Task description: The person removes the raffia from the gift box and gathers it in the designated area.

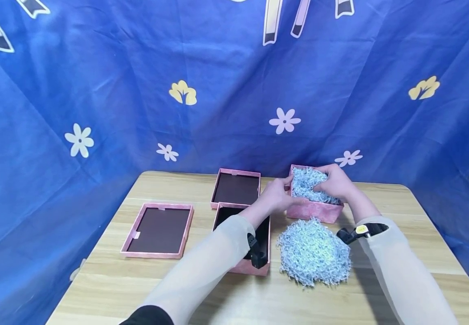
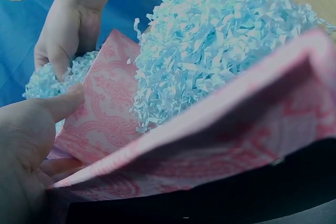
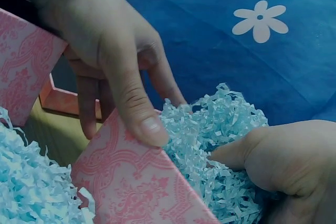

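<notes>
In the head view, a pink patterned box (image 1: 313, 211) at the back right is filled with light-blue shredded paper (image 1: 305, 180). My left hand (image 1: 274, 196) steadies its near left corner, the straight thumb along the front rim and the index finger by the left side. In the right wrist view, the other left fingers hang loosely outside the box. My right hand (image 1: 335, 183) reaches in from the right, its thumb and fingers spread and pressing into the shreds; some fingertips are hidden there. A loose heap of the same shredded paper (image 1: 315, 253) lies in front.
A second pink box (image 1: 250, 268) with a dark interior stands under my left forearm. Two shallow pink lids with dark insides lie upturned, one lid (image 1: 236, 187) behind that box and the other lid (image 1: 159, 229) at the left. A blue patterned cloth (image 1: 226, 126) hangs behind the wooden table (image 1: 389, 203).
</notes>
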A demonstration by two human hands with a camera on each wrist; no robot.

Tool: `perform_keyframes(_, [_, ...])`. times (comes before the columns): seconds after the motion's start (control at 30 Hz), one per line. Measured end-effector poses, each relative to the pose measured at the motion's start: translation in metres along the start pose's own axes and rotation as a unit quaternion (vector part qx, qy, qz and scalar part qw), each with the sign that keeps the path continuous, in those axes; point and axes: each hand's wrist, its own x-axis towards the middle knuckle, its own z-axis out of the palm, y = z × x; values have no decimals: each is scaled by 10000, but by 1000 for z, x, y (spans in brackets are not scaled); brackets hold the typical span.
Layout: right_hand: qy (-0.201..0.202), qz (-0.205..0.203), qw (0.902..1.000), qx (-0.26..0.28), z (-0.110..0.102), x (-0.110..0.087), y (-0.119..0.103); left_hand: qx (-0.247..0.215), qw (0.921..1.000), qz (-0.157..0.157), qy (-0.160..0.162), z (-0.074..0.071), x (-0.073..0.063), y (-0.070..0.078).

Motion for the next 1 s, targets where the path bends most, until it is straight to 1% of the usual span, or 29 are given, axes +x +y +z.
perform_keyframes(0.13, [-14, 56, 9998, 205, -6, -1, -3, -107, 9999, 40, -19, 0, 0, 0])
perform_keyframes(0.3, [36, 93, 9996, 271, -13, -4, -7, -207, 9997, 136, 18, -1, 1, 0])
perform_keyframes(0.43, [45, 126, 9992, 368, -18, -6, -10, -303, 9994, 137, 35, -2, 1, 0])
perform_keyframes(0.6, [84, 247, 9981, 557, -23, -8, -13, -194, 9998, 17, 2, -2, 1, 0])
perform_keyframes(0.77, [123, 283, 9971, 698, -30, -11, -16, -140, 9998, -108, -121, -2, 4, -1])
perform_keyframes(0.83, [117, 290, 9972, 684, -33, -12, -17, -135, 9997, -109, -187, -2, 5, -2])
perform_keyframes(1.0, [131, 437, 9963, 724, -42, -15, -21, -2, 9999, 49, -156, 0, 6, -3])
